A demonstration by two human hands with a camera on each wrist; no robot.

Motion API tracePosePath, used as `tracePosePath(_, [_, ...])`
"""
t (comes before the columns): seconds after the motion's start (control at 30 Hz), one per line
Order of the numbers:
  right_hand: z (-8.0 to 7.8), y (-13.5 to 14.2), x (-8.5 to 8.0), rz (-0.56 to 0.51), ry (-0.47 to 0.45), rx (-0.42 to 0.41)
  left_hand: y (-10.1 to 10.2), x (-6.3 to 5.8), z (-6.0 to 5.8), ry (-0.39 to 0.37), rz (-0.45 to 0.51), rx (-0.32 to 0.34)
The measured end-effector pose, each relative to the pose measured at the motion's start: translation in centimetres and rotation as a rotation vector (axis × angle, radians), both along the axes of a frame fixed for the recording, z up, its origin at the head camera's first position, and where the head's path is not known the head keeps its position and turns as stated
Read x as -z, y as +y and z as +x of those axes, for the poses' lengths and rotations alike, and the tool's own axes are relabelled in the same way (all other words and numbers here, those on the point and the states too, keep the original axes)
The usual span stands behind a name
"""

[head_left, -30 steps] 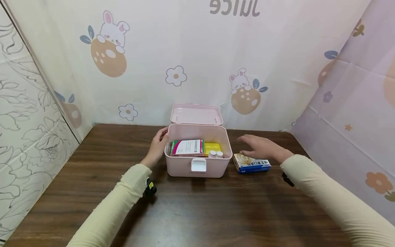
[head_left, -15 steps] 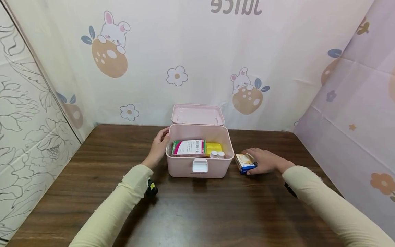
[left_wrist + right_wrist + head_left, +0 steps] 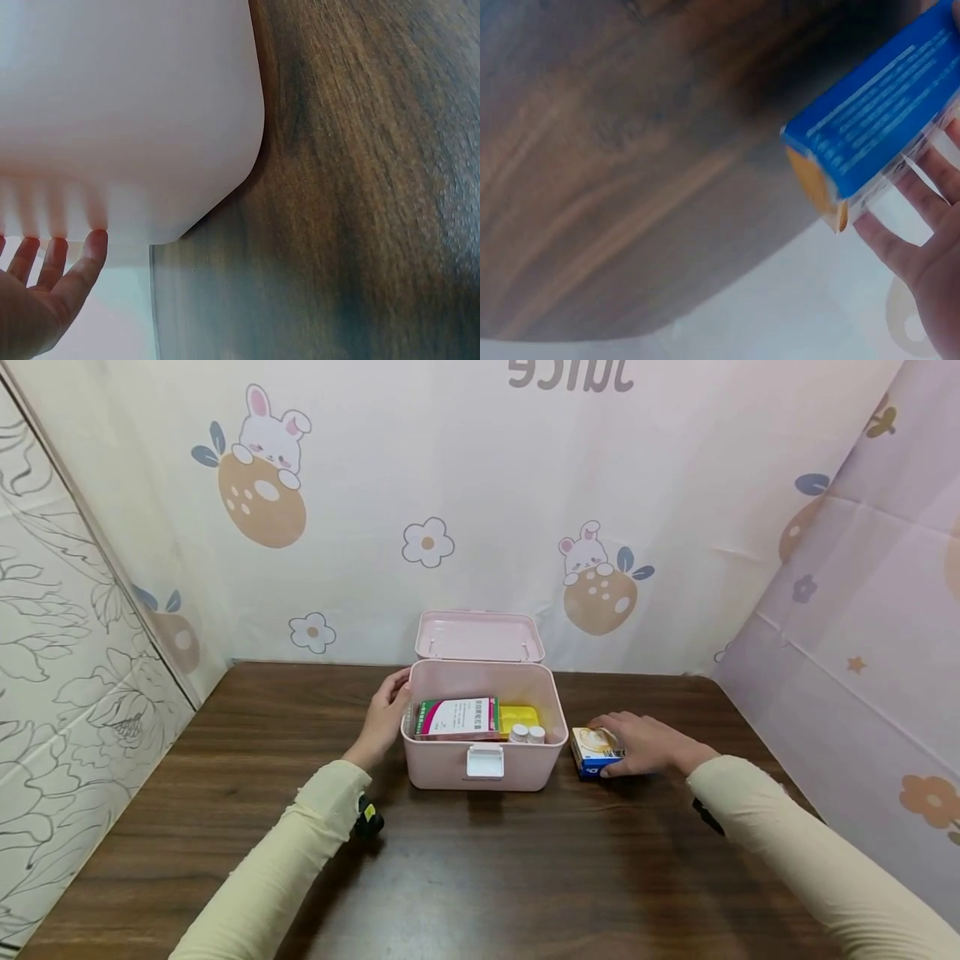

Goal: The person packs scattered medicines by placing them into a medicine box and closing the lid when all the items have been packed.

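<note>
In the head view a pink lidded storage box stands on the table with its lid tipped back. My left hand is at its left side; in the left wrist view the fingertips touch the pink wall. Inside are a white, green and magenta medicine box, a yellow case and two white-capped bottles. To the right, my right hand grips a smaller white and blue medicine box between thumb and fingers. The hand covers its right part in the head view.
The dark wooden table ends at a printed curtain behind the storage box. More patterned fabric hangs along the left and right sides. A white latch sticks out from the storage box's front.
My right hand has come down from above the smaller medicine box and taken hold of it by its sides. The left hand has stayed at the storage box.
</note>
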State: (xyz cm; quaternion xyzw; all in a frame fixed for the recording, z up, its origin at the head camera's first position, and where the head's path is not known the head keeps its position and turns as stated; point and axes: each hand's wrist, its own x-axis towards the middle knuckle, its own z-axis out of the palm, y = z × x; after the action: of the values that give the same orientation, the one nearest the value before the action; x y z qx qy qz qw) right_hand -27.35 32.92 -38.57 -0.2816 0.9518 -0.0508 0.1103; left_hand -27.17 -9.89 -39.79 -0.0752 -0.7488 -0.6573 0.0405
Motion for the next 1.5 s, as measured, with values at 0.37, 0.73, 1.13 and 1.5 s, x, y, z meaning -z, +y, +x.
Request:
tracePosePath(0.37, [0.0, -0.5, -5.1, -0.005, 0.103, -0.01, 0.1, -0.3, 0.2, -0.015, 0.017, 0.016])
tracePosePath(0.73, [-0.6, -1.7, -9.9, -0.014, 0.155, -0.047, 0.0, 0.0, 0.2, -0.015, 0.007, 0.003])
tracePosePath(1.13, [-1.5, -5.8, -13.2, -0.048, 0.182, -0.133, 0.0, -0.3, 1.0, -0.021, 0.012, 0.009])
tracePosePath(1.5, [-1.8, -11.7, -14.3, 0.037, 0.19, -0.157, 0.0, -0.3, 0.6, 0.0, 0.023, -0.003])
